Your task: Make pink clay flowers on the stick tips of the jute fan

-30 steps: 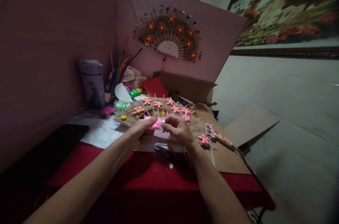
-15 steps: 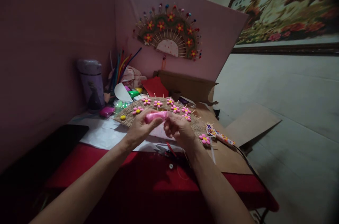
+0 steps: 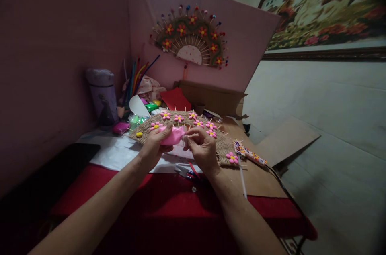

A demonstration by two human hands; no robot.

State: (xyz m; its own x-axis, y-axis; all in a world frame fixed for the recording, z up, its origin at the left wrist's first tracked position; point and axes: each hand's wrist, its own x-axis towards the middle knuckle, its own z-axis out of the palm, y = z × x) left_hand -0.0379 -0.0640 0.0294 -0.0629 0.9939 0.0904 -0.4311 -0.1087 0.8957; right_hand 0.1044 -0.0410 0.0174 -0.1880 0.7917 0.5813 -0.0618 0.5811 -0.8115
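Note:
A bright pink packet of soft modelling clay [image 3: 171, 135] is gripped by my left hand [image 3: 154, 144], thumb on top. My right hand [image 3: 201, 146] pinches the clear wrapper at the packet's right end. Both hands are above the near edge of a fan-shaped twine panel [image 3: 224, 148]. Pink flowers with yellow centres, such as one flower [image 3: 232, 158], sit along this panel. A lone yellow oval [image 3: 139, 134] lies at its left end. Scissors [image 3: 185, 172], partly in shadow, lie below my hands.
A flower-patterned glue gun [image 3: 250, 153] with a cord rests on cardboard [image 3: 265, 180] at the right. Left are a purple bottle [image 3: 104, 96] and a dark flat object [image 3: 66, 160]. Coloured clay packets [image 3: 151, 107] lie behind the panel. A finished fan [image 3: 189, 40] hangs above.
The pink packet was turned and raised, its face tipped away, then tilted back into fuller view. My right fingers have stayed at its right end.

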